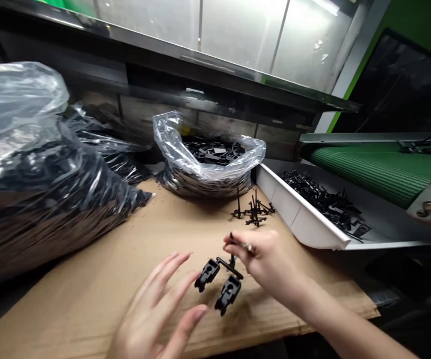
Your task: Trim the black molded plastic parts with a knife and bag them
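Observation:
My right hand (266, 259) is closed in a pinch on the stem of a black moulded plastic piece (221, 281), a runner with two small clip-like parts hanging from it just above the cardboard. My left hand (159, 309) hovers beside it on the left, fingers stretched out and apart, holding nothing. A small pile of bare black runners (253, 210) lies on the cardboard just beyond my right hand.
An open clear bag of black parts (210, 159) stands at the back centre. Large filled plastic bags (39, 164) crowd the left. A white tray (305, 224) with more black pieces and a green conveyor belt (380, 167) are on the right. The cardboard sheet (99, 279) covers the bench.

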Tool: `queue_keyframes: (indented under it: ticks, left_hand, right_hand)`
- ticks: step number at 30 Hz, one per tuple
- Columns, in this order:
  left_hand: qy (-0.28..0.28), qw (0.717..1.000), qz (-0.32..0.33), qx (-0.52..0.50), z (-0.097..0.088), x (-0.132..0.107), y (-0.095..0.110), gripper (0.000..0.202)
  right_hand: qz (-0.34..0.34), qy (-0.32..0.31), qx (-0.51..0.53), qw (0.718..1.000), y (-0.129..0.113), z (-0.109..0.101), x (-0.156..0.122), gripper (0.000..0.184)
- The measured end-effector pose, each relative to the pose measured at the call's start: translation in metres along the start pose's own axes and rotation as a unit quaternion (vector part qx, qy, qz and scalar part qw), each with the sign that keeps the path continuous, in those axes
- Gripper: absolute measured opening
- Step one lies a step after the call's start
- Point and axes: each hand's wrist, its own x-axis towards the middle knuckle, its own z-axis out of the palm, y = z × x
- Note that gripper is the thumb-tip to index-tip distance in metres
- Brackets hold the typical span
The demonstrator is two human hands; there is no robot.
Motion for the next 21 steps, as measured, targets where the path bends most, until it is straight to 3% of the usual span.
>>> queue_keyframes:
  ticks: [3,7,10,16,18,21]
  left_hand:
    - [-0.082,0.991,0.068,0.075,0.001,0.003,0.008,0.037]
    - [-0.16,0.973,0.095,0.135,0.006,0.004,0.01,0.027]
    - [-0.167,0.97,0.106,0.145,0.005,0.004,0.011,0.026]
    - [-0.153,0.976,0.083,0.135,0.004,0.005,0.014,0.03]
    - [-0.144,0.982,0.056,0.111,0.008,0.006,0.018,0.027]
    - [-0.13,0.989,0.026,0.073,0.015,0.008,0.027,0.02]
  right_hand:
    - [0.007,-0.031,0.001,0.999,-0.009,0.034,-0.005,0.019]
    - [0.033,-0.096,0.043,0.994,-0.023,0.042,-0.01,0.015]
    - [0.103,-0.134,0.135,0.976,-0.004,0.029,-0.011,0.013]
    - [0.305,-0.161,0.267,0.9,0.072,-0.005,-0.003,0.026]
    - [0.334,-0.18,0.271,0.885,0.078,-0.004,0.004,0.027]
    - [0.343,-0.222,0.257,0.876,0.065,0.009,0.025,0.026]
